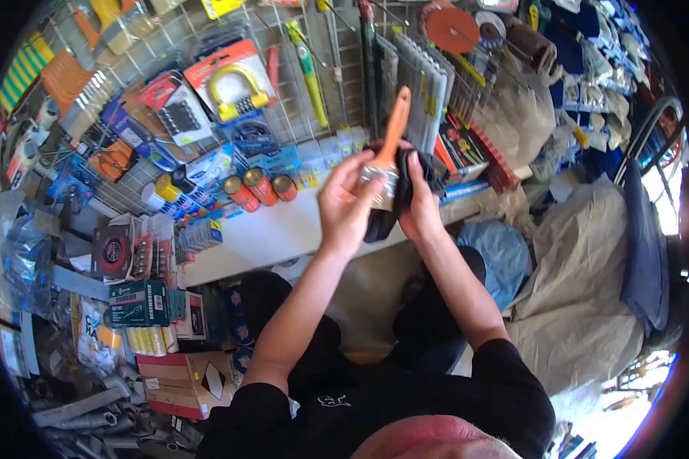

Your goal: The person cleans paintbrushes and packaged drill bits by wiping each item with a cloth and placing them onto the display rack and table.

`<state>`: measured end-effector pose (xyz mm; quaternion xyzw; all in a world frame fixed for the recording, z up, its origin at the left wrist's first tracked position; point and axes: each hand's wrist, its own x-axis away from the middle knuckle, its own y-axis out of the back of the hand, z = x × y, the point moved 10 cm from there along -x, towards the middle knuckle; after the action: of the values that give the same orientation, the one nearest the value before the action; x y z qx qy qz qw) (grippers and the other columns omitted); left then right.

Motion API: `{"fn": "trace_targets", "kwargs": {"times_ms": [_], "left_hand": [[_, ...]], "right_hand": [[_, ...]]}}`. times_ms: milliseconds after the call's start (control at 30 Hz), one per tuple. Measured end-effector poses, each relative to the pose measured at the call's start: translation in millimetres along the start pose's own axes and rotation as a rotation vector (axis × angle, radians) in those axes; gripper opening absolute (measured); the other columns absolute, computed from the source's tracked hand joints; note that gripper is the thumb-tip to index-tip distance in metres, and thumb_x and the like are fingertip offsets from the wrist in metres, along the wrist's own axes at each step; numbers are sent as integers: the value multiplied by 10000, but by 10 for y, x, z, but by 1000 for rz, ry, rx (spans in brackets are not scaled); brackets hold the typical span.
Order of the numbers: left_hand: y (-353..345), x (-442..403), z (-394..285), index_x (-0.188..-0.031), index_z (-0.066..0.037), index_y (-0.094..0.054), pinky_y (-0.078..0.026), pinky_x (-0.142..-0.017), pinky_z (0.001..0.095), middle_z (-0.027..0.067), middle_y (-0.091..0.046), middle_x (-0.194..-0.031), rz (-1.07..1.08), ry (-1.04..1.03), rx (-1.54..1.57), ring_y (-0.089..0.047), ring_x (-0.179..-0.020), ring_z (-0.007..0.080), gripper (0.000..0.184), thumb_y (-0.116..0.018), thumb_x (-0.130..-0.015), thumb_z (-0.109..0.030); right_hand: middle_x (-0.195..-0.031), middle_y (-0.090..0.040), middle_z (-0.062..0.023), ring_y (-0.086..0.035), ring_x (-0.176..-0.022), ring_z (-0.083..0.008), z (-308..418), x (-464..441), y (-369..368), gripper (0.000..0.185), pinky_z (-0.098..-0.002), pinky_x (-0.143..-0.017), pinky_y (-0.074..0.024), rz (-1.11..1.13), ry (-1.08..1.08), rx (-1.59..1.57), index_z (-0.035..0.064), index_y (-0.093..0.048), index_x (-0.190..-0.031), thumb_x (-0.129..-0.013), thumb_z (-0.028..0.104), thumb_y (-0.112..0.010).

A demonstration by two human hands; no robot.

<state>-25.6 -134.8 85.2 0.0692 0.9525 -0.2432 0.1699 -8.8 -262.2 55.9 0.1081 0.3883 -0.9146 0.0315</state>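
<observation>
A paintbrush [393,141] with an orange wooden handle and a metal ferrule points upward in front of me, slightly tilted. My left hand [347,203] grips it around the ferrule, the thumb lying across the metal. Behind and beside the brush is a bunched black cloth [381,226]. My right hand [421,200] is closed on this cloth from the right side, pressing it close to the brush. The cloth and the left hand partly cover the brush's lower end.
Beyond my hands runs a white shelf [241,239] with several orange cans [260,187] along it. A wire rack [279,57] behind is hung with packaged tools. Cardboard boxes [185,382] stand at left; beige sheeting [578,268] covers something at right.
</observation>
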Motion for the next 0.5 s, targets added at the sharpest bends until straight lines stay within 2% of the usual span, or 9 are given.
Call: {"fn": "trace_targets", "kwargs": {"times_ms": [33, 67, 133, 200, 233, 267, 333, 367, 500], "left_hand": [[41, -23, -60, -1405, 56, -518, -517, -1031, 316, 167, -668, -1308, 8, -22, -86, -653, -1189, 197, 518, -730, -935, 23], [72, -47, -146, -1395, 65, -520, -526, -1010, 309, 167, -689, -1270, 18, -50, -175, -673, -1153, 195, 502, -728, -942, 12], [58, -26, -150, -1345, 47, -530, -547, -938, 295, 156, -727, -1178, 42, 2, -210, -700, -1064, 182, 450, -723, -939, 21], [-20, 32, -27, -1348, 1, -477, -555, -887, 278, 163, -722, -1157, 107, 31, -224, -691, -1021, 150, 462, -694, -944, 62], [-49, 57, 9, -1311, -19, -441, -548, -860, 263, 162, -723, -1133, 117, 9, -406, -679, -1013, 136, 448, -675, -945, 88], [-55, 82, 28, -1282, -16, -428, -542, -845, 255, 166, -721, -1126, 126, 1, -491, -672, -1003, 126, 416, -664, -955, 86], [-58, 89, 123, -1236, -21, -427, -541, -831, 253, 165, -721, -1108, 162, 52, -368, -669, -997, 119, 376, -663, -961, 80], [-91, 125, 141, -1228, -23, -426, -543, -818, 250, 162, -722, -1097, 188, 46, -372, -671, -981, 115, 368, -661, -964, 76], [-75, 281, 216, -1202, -34, -425, -546, -760, 235, 152, -727, -1067, 208, 140, -311, -682, -921, 104, 356, -673, -965, 62]], "right_hand": [[-1383, -632, -120, -607, -1284, -252, 39, 1, 63, 488, -419, -1111, -475, -72, 12, 1, 91, -527, -1447, -1081, 414, -544], [-1322, -651, -74, -631, -1197, -179, 93, 8, 108, 387, -359, -1048, -510, -142, 21, -112, 79, -609, -1358, -1078, 345, -588], [-1283, -654, -63, -623, -1151, -158, 158, -6, 97, 403, -333, -1007, -509, -106, 65, -49, 61, -602, -1364, -1052, 313, -643], [-1237, -657, -59, -611, -1088, -141, 40, 10, -2, 414, -309, -963, -503, 21, 42, 172, 43, -615, -1334, -1002, 267, -719], [-1239, -649, -62, -598, -1077, -139, 82, 81, -46, 414, -303, -944, -495, -33, 90, 452, 32, -630, -1291, -959, 235, -769], [-1118, -684, -50, -622, -984, -131, 26, 82, 89, 327, -299, -865, -515, -165, 71, 432, 22, -683, -1177, -951, 239, -779], [-950, -699, -31, -635, -859, -120, 10, 18, 176, 269, -296, -762, -525, -192, -69, 468, 20, -722, -1075, -945, 246, -788], [-841, -684, -12, -636, -758, -119, 45, 76, 134, 227, -297, -689, -525, -240, -75, 283, 32, -739, -986, -944, 249, -790], [-847, -680, -28, -660, -736, -138, 58, -23, 446, 186, -313, -649, -560, -389, -82, 195, 55, -700, -1002, -950, 217, -778]]}}
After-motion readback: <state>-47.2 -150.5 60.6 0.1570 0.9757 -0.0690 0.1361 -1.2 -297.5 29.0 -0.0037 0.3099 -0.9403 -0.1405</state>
